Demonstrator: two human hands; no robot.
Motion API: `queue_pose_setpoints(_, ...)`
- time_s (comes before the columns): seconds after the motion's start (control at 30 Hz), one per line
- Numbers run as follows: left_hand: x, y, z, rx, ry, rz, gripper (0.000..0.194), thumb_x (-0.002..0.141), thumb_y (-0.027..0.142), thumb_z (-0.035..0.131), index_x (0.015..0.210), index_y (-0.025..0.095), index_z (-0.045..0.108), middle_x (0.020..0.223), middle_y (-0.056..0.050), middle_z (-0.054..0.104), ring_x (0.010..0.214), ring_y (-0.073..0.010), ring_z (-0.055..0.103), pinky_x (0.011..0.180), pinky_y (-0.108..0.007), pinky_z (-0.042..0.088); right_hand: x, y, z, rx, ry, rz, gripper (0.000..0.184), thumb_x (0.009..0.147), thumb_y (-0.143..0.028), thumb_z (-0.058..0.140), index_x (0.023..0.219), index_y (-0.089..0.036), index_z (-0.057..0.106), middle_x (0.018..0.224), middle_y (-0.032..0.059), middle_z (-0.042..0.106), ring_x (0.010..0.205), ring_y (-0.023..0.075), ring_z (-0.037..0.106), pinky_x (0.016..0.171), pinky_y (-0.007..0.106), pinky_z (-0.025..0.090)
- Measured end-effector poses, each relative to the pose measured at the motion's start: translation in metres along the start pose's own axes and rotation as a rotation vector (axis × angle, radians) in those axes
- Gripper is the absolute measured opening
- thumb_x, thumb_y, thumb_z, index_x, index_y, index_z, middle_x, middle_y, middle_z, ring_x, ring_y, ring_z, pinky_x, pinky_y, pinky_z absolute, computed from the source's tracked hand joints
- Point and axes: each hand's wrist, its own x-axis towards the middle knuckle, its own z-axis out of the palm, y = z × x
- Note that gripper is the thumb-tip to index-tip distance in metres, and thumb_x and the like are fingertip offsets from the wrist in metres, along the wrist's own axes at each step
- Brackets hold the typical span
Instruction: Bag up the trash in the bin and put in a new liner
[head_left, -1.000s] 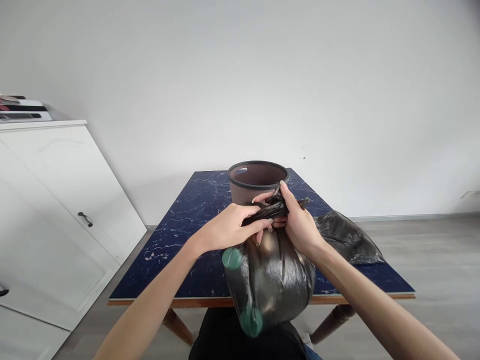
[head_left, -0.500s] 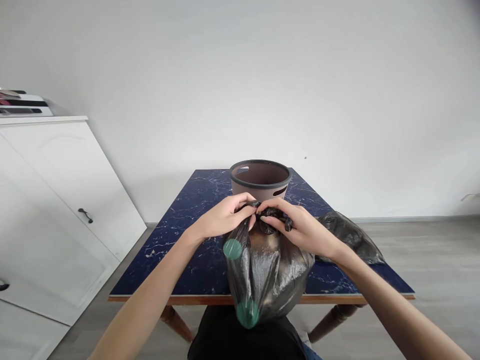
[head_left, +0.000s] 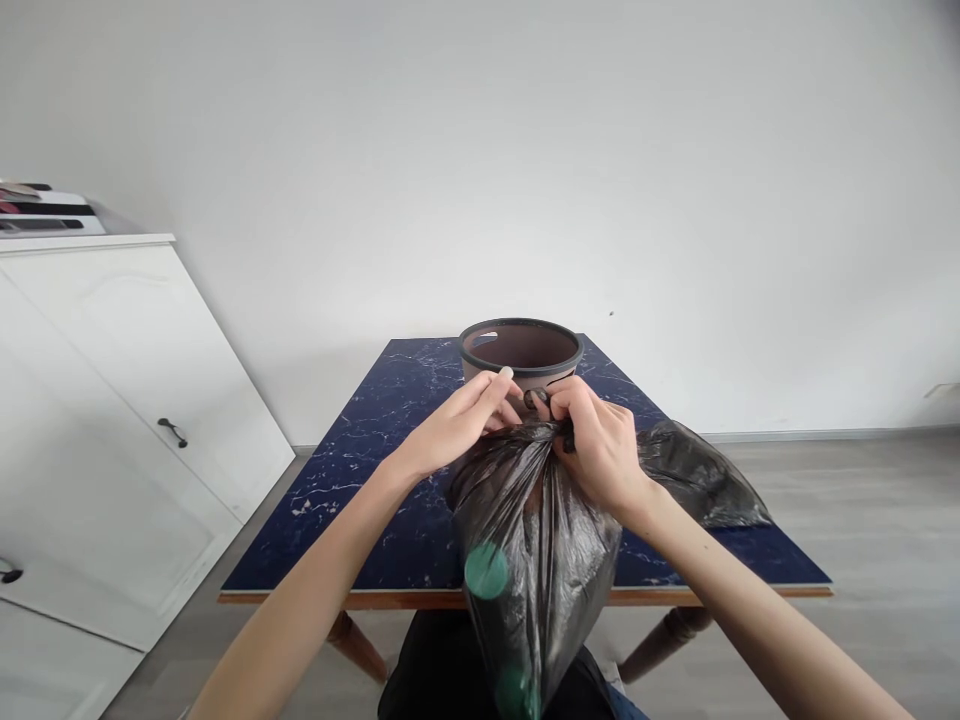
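Note:
A full black plastic bag point(head_left: 536, 560) hangs in front of me over the near table edge, with green round shapes showing through its skin. My right hand point(head_left: 596, 440) is closed on the bag's gathered neck and holds it up. My left hand point(head_left: 461, 425) pinches the same twisted neck from the left, fingers pressed together at the knot. Both hands meet just in front of a brown bin point(head_left: 521, 355) with a dark rim, which stands on the blue marble-patterned table point(head_left: 360, 480).
A second crumpled black bag point(head_left: 697, 475) lies on the table at the right. A white cabinet point(head_left: 97, 420) with a dark handle stands at the left, with flat things stacked on top. A white wall rises behind the table; grey floor spreads around it.
The bag has dropped lower and stretched out long below my hands. My hands have risen slightly and drawn together at the neck, and the right hand turned over the knot.

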Motion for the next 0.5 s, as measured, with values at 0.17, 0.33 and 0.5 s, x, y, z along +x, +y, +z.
queue_pose_setpoints(0.17,0.009,0.002,0.011,0.000,-0.097,0.059,0.043,0.101,0.061,0.067,0.098,0.018,0.073,0.099,-0.004,0.073,0.094,-0.0190,0.067,0.086,-0.030,0.050,0.010,-0.006,0.003,-0.096,0.004,-0.003,0.035,0.079,0.000,0.046,0.100,-0.027,0.040,0.113,0.0093,0.057,0.083,0.0196,0.052,0.066,0.030,0.038)
queue_pose_setpoints(0.33,0.009,-0.003,0.014,0.024,0.012,0.078,0.032,0.094,0.050,0.079,0.103,0.019,0.079,0.101,-0.005,0.077,0.090,-0.0191,0.069,0.083,-0.031,0.051,0.013,-0.001,0.007,-0.059,-0.035,-0.073,0.043,0.096,-0.001,0.036,0.134,-0.022,0.039,0.122,0.0149,0.055,0.104,0.0262,0.057,0.086,0.043,0.054)
queue_pose_setpoints(0.5,0.004,-0.009,0.009,-0.058,0.130,0.056,0.035,0.095,0.053,0.078,0.095,0.018,0.079,0.099,-0.006,0.079,0.091,-0.0204,0.072,0.084,-0.031,0.053,0.013,-0.005,-0.005,-0.097,-0.206,-0.108,0.076,0.100,-0.001,0.029,0.171,-0.023,0.008,0.145,0.0217,0.053,0.138,0.0351,0.054,0.107,0.060,0.053)
